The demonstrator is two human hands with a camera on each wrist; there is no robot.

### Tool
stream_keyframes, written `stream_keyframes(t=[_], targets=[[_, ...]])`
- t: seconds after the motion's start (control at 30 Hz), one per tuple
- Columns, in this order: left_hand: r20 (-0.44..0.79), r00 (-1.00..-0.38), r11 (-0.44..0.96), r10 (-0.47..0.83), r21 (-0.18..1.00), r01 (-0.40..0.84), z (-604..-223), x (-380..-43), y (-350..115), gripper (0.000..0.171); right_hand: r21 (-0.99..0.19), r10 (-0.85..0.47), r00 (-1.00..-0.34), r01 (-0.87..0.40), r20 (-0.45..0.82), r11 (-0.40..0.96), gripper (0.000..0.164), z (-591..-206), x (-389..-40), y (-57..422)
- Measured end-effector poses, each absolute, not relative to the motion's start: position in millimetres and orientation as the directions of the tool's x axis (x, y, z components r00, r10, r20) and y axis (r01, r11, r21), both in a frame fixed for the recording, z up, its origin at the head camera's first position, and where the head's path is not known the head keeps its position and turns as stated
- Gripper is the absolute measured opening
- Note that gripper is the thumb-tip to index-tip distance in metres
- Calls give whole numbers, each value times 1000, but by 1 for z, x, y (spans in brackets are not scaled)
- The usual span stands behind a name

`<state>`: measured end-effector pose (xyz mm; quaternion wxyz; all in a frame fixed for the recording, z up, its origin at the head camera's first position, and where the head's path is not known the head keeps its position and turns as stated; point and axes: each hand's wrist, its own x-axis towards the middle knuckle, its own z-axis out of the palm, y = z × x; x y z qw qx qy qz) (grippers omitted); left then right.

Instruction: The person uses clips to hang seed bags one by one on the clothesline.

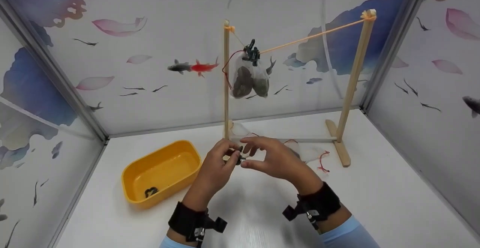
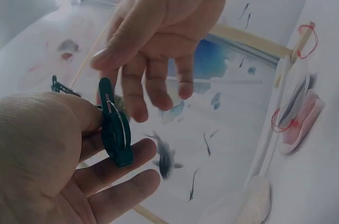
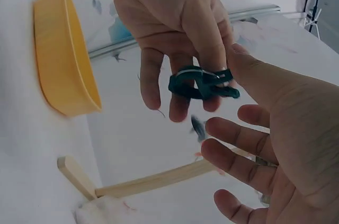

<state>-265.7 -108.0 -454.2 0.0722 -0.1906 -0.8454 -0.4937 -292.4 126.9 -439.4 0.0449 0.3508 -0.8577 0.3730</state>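
Note:
A dark green plastic clip (image 2: 117, 134) with a thin wire spring is pinched by my left hand (image 1: 217, 161), above the table. My right hand (image 1: 275, 158) is just to its right, fingers spread and loosely bent, holding nothing I can see. In the right wrist view the right thumb points close to the handle end of the clip (image 3: 204, 83); whether they touch, I cannot tell. Beyond both hands, two clear bags (image 1: 242, 83) with dark contents hang from an orange cord (image 1: 315, 36), fastened by dark clips (image 1: 252, 53).
To the left stands a yellow basin (image 1: 165, 165) with a dark clip (image 1: 151, 192) inside. A wooden frame's right post (image 1: 356, 79) and left post (image 1: 226, 109) carry the cord. Clear bags with red ties (image 1: 323, 161) lie behind my right hand. Printed panels surround the table.

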Motion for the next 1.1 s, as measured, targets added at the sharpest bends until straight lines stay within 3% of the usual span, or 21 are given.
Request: stream_keyframes(t=[0.27, 0.63, 0.9, 1.1], targets=[[326, -903, 403, 279, 814, 418, -456, -262, -98, 13, -570, -570, -703, -697, 426, 434, 46, -439, -291, 129], [350, -904, 372, 246, 827, 422, -456, -264, -94, 14, -574, -566, -712, -687, 414, 445, 38, -434, -293, 135], [264, -960, 368, 96, 887, 281, -470, -275, -83, 18, -568, -326, -781, -616, 533, 546, 39, -425, -303, 163], [152, -980, 505, 127, 841, 196, -497, -296, -51, 15, -588, -177, -804, -547, 568, 596, 34, -422, -313, 191]])
